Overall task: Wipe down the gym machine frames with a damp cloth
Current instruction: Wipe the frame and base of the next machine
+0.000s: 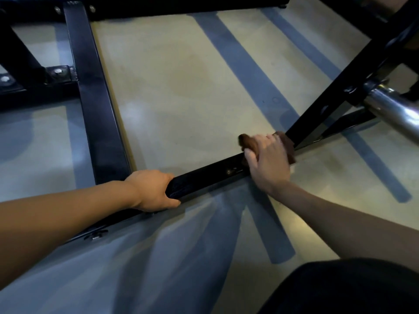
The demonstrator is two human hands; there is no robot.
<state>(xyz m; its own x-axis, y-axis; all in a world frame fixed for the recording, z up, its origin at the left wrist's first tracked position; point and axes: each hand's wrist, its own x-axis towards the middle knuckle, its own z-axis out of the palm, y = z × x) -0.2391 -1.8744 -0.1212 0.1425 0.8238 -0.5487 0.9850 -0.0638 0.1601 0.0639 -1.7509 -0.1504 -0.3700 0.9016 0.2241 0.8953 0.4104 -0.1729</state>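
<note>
My left hand [151, 189] grips the low black bar [204, 180] of the frame, fingers curled over its top. My right hand [267, 159] presses a brown cloth [248, 141] onto the same bar, right where a slanted post [340, 91] meets it. A chrome tube [394, 109] juts out beside that post, above the pale floor [192, 87].

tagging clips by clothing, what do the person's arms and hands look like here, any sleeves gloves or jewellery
Both forearms are bare right up to the frame edges, so no sleeves show. The left hand and right hand wear no gloves, and no watch, bracelet or ring is visible on wrists or fingers, though the right hand is slightly motion-blurred. Dark clothing fills the lower right corner.
</note>
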